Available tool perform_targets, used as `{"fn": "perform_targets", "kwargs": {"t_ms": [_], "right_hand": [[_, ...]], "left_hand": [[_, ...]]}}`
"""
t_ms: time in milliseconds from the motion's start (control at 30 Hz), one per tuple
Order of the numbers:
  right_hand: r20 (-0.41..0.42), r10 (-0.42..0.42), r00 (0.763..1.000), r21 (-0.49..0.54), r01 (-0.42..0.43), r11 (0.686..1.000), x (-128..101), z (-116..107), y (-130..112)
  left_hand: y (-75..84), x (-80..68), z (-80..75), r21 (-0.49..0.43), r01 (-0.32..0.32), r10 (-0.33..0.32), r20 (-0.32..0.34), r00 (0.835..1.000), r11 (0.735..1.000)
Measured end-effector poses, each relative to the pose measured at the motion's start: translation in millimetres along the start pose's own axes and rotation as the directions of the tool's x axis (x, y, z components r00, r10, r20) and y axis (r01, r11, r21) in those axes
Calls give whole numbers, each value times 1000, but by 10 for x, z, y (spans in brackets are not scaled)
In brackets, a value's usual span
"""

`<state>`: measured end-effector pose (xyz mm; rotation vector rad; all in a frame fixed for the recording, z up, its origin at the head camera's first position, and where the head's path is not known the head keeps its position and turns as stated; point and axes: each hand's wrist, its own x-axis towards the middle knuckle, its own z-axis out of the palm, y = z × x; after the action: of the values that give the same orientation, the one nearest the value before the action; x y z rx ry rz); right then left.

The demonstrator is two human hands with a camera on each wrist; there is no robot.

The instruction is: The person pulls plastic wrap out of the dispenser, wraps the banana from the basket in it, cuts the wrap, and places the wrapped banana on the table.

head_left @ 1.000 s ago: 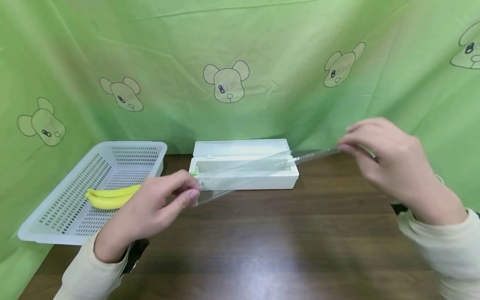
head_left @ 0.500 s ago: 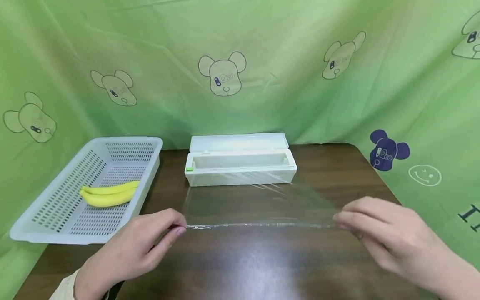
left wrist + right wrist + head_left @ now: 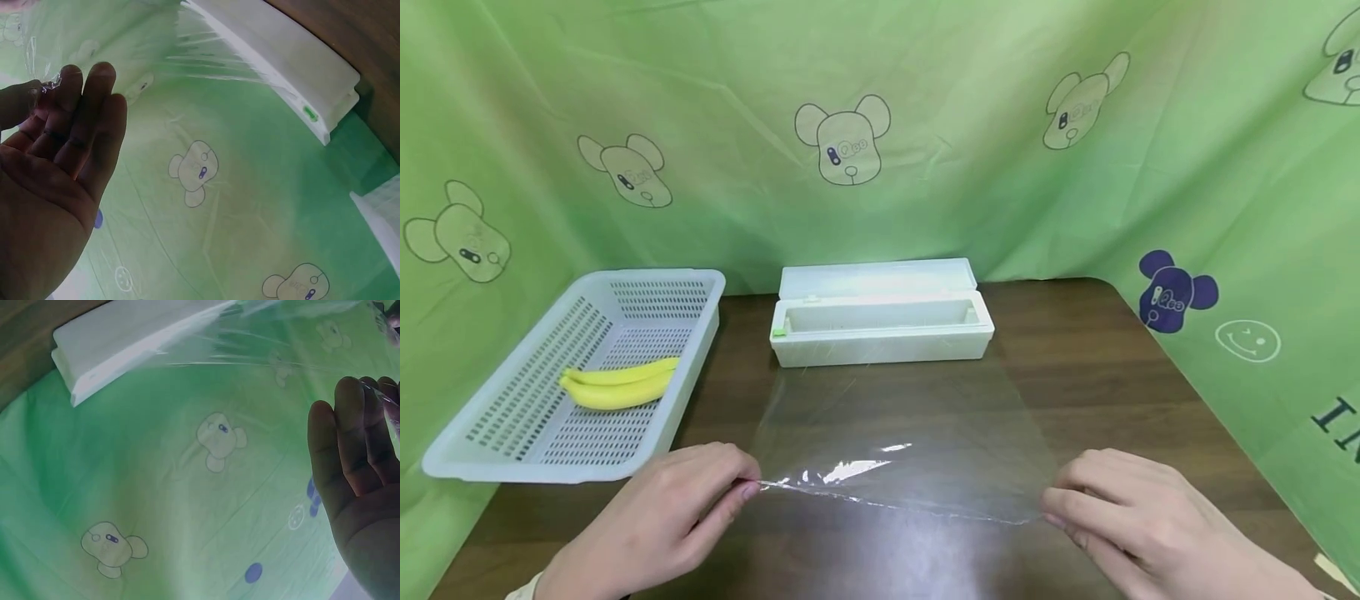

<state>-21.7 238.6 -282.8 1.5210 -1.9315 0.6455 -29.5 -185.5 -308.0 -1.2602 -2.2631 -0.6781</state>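
A clear sheet of cling film (image 3: 902,433) stretches from the white dispenser box (image 3: 880,323) toward me over the dark wooden table (image 3: 1120,367). My left hand (image 3: 741,486) pinches the sheet's near left corner. My right hand (image 3: 1054,510) pinches the near right corner. The film's near edge sags a little between the two hands and glints. In the left wrist view my left hand (image 3: 53,84) holds the film (image 3: 156,44) with the dispenser box (image 3: 281,69) beyond. The right wrist view shows the film (image 3: 269,337) running from my right hand's fingers (image 3: 356,437) to the box (image 3: 125,344).
A white perforated basket (image 3: 542,450) stands at the left of the table with bananas (image 3: 617,385) in it. A green cloth with bear prints (image 3: 842,137) hangs behind and at both sides. The table's right edge curves near the purple bear print (image 3: 1172,292).
Both hands have drawn the film out of the box and toward me, lowering it near the table. The sheet is now longer than half a second ago.
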Motion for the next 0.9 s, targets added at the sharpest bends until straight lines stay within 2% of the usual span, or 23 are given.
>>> {"fn": "perform_targets", "kwargs": {"t_ms": [233, 367, 467, 600, 767, 900], "right_hand": [[22, 33, 999, -30, -32, 999, -43, 21, -6], [-8, 7, 1000, -34, -8, 999, 4, 48, 6], [1, 15, 1000, -34, -15, 999, 14, 59, 6], [50, 69, 996, -57, -66, 996, -3, 75, 3], [65, 105, 992, -120, -97, 988, -21, 148, 33], [64, 123, 990, -166, -111, 980, -46, 226, 73]], "left_hand": [[19, 22, -24, 42, -31, 32, -16, 999, 999], [31, 47, -30, 47, -40, 41, -21, 999, 998], [35, 53, -17, 60, -38, 39, -24, 999, 997], [19, 36, 20, 80, -20, 22, -23, 999, 997], [-42, -24, 86, 102, 18, -17, -14, 1000, 995], [-129, -93, 173, 106, 77, -81, 33, 996, 991]]}}
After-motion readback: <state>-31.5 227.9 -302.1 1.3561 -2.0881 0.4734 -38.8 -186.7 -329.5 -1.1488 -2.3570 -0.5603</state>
